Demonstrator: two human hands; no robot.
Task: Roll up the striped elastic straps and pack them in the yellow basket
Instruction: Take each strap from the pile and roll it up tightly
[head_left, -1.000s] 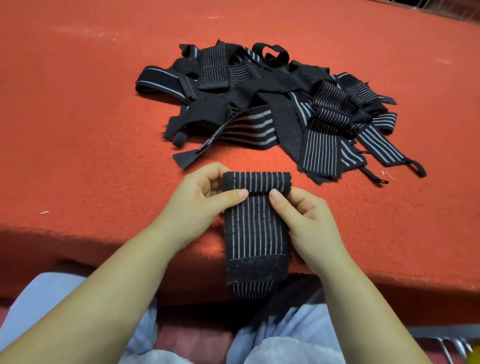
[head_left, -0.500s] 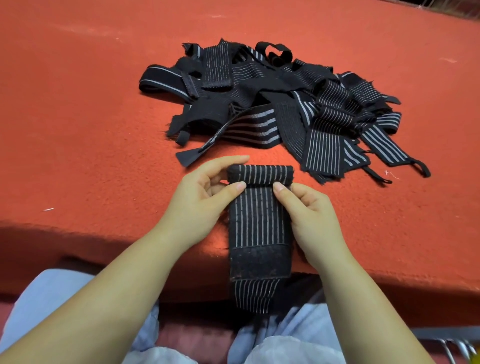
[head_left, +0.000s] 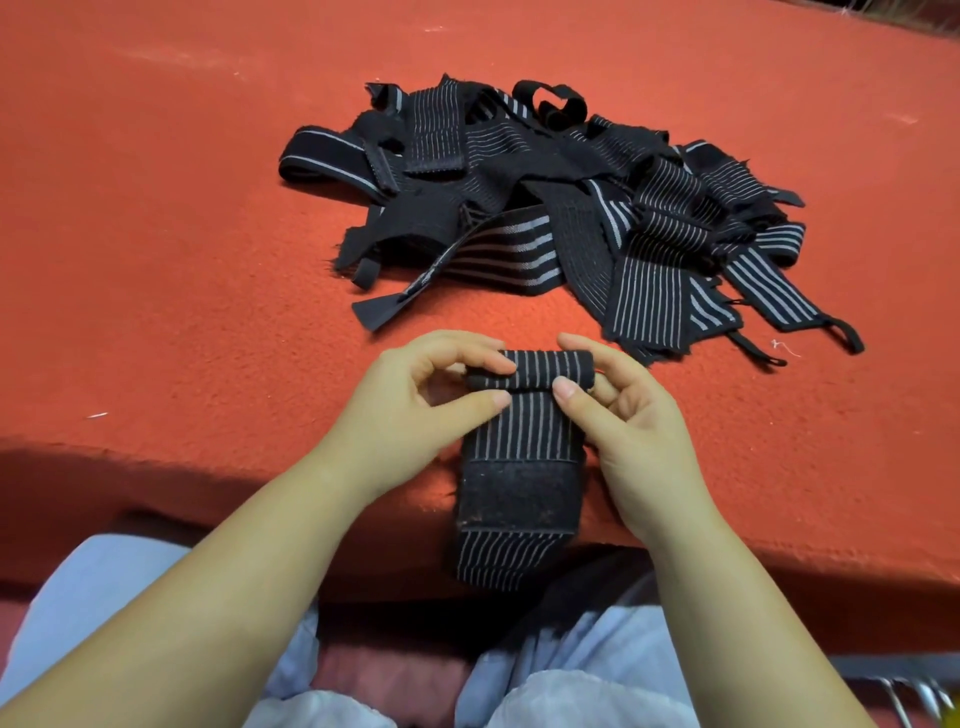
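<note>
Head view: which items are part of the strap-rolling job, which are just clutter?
Job:
- strap being rolled, pinched by left hand and right hand
- pile of unrolled straps

Clutter:
- metal rods, bottom right
- white thread scrap on red table cover

black strap (head_left: 521, 436) with white stripes, red-orange felt table (head_left: 156, 234)

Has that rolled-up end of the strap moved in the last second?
Yes. The roll has travelled away from the person, closer to the pile of straps and farther from the table edge.
</note>
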